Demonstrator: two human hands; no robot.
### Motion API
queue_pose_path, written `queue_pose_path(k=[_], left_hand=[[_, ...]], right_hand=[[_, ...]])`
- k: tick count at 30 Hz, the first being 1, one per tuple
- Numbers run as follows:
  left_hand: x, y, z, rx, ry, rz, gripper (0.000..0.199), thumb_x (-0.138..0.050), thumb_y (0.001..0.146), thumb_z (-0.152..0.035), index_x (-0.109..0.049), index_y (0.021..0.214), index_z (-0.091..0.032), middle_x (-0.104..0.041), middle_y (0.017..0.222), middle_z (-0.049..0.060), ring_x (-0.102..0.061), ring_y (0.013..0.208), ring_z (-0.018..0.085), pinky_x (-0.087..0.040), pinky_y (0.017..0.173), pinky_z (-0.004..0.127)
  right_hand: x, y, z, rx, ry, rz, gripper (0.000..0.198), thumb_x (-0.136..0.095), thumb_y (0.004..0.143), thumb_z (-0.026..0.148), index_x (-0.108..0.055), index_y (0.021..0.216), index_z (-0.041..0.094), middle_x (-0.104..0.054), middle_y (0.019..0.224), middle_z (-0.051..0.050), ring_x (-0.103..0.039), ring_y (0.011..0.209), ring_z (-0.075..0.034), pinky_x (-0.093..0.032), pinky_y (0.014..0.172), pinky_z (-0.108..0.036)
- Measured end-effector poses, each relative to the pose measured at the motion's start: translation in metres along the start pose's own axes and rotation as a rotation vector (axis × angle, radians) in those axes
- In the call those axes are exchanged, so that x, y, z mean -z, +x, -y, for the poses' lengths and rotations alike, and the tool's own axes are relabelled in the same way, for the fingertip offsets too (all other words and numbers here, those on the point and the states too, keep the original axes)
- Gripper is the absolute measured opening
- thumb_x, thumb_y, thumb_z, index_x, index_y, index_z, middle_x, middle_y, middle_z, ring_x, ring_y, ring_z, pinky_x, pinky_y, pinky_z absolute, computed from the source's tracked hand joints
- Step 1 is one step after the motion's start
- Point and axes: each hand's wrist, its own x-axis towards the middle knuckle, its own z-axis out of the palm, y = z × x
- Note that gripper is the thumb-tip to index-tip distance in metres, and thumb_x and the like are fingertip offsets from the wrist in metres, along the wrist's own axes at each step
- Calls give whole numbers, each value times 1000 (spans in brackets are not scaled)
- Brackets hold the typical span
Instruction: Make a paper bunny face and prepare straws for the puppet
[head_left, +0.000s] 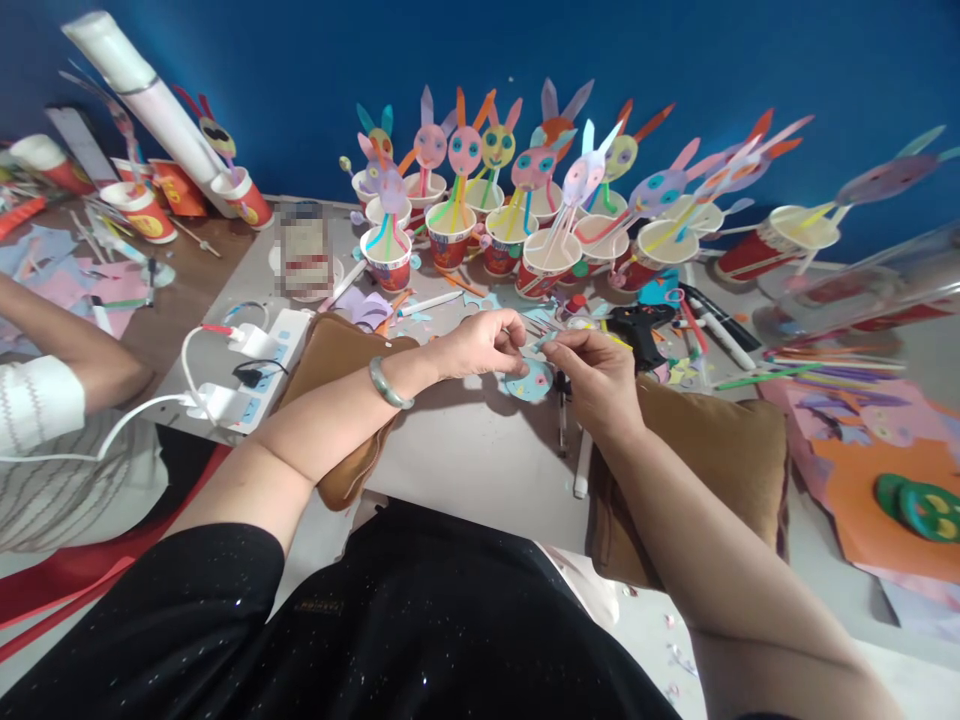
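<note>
Left of the glue gun [641, 335], the round blue disc [529, 383] is showing between both hands, nearer the left hand [484, 346], its fingertips nearly meeting, hold unclear; the right hand [600, 375] is pinching a small blue piece [546, 343]

Free tabletop [457, 445] between two brown cushions [724, 450], paper cups [551, 272] beyond

Pretty clearly a craft workspace, and seemingly a shared one. Going off the power strip [276, 362]: bunny cups [450, 248] crowd the table [465, 440] behind and right of it, straws [840, 365] sit far right, paper scraps [116, 285] and someone's arm [82, 345] left.
</note>
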Motion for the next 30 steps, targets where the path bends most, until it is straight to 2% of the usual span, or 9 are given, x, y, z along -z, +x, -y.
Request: queue_pose_path(k=[8, 30], left_hand=[[-2, 1, 2, -4, 115, -17, 41, -80, 70, -2, -47, 86, -20, -60, 64, -9, -56, 57, 5, -42, 59, 22], [1, 1, 0, 22, 115, 13, 36, -79, 72, -3, -52, 90, -19, -59, 62, -9, -55, 56, 6, -42, 59, 21]], right_hand=[[0, -2, 2, -134, 39, 86, 30, -90, 69, 45, -72, 72, 22, -65, 64, 1, -52, 55, -11, -42, 52, -26], [-1, -3, 4, -152, 84, 140, 34, -91, 68, 44, -65, 71, 22, -61, 61, 4, -50, 52, -10, -41, 50, -26]])
